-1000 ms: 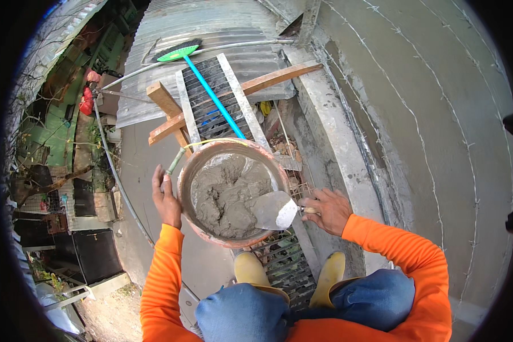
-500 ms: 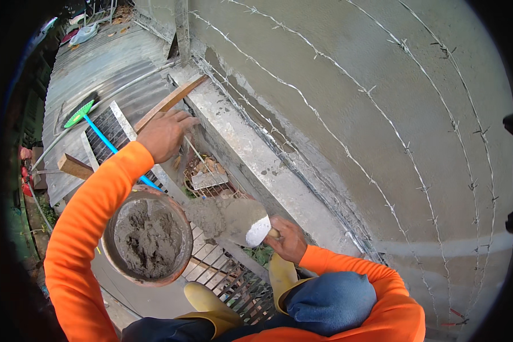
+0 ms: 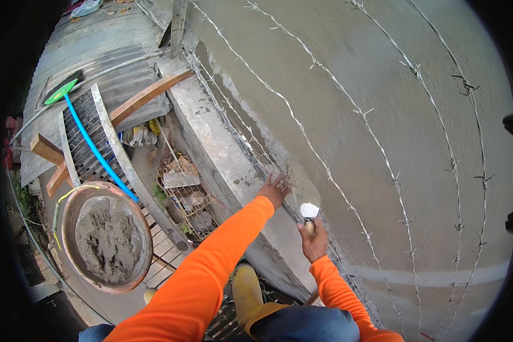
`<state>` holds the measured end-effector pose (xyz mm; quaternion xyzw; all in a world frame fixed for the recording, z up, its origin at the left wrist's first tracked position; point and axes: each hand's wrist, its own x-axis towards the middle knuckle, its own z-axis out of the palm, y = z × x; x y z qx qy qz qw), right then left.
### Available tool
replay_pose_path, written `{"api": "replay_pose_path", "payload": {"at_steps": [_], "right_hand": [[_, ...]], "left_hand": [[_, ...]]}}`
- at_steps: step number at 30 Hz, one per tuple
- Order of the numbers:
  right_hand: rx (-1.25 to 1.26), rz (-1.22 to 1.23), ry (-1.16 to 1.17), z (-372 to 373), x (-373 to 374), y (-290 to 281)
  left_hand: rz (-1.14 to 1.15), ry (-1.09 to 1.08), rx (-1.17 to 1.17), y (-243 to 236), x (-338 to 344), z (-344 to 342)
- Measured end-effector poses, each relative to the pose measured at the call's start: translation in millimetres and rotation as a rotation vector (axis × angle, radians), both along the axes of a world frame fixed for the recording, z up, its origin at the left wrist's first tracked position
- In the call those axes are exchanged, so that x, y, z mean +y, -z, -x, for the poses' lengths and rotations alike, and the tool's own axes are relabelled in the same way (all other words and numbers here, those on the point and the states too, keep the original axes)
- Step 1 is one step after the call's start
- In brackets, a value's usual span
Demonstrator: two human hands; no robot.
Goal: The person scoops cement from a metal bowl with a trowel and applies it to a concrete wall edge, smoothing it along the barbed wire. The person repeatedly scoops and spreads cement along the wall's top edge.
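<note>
My right hand (image 3: pixel 314 241) is wrapped round the wooden handle of a trowel (image 3: pixel 304 192). The trowel's grey blade lies at the foot of the plastered wall (image 3: pixel 393 148), and glare whitens the part by the handle. Some mortar shows along the blade's left side. Beside it, my left hand (image 3: pixel 275 190) reaches over the concrete ledge (image 3: pixel 225 157) with its fingers spread, the tips close to the blade and mortar. To the left stands a round tub (image 3: pixel 147 251) holding wet grey mortar (image 3: pixel 109 236).
Strands of barbed wire (image 3: pixel 356 108) run in front of the wall, near both hands. Left of the ledge are a slatted metal platform (image 3: pixel 117 151), a wooden beam (image 3: pixel 148 97) and a broom with a blue handle (image 3: pixel 94 147). A wire rack with rubble (image 3: pixel 182 181) lies lower down. My yellow boot (image 3: pixel 247 293) is below.
My right hand has carried the trowel from beside the tub to the wall's foot. My left hand has moved right, from near the beam to beside the blade. The view has shifted rightward.
</note>
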<state>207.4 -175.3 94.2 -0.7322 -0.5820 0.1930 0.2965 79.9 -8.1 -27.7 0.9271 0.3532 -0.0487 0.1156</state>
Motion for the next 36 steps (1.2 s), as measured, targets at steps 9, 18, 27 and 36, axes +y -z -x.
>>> {"api": "replay_pose_path", "payload": {"at_steps": [9, 18, 27, 36], "right_hand": [[0.056, 0.392, -0.002, -38, 47, 73], [0.456, 0.900, 0.048, -42, 148, 63], [0.305, 0.697, 0.066, -40, 135, 70], [0.180, 0.720, -0.073, -30, 153, 76]], "left_hand": [[0.300, -0.015, -0.023, -13, -36, 62], [0.372, -0.030, -0.009, -29, -29, 55], [0.337, -0.039, -0.060, -25, -29, 53], [0.331, -0.042, -0.056, -25, -31, 54]]}}
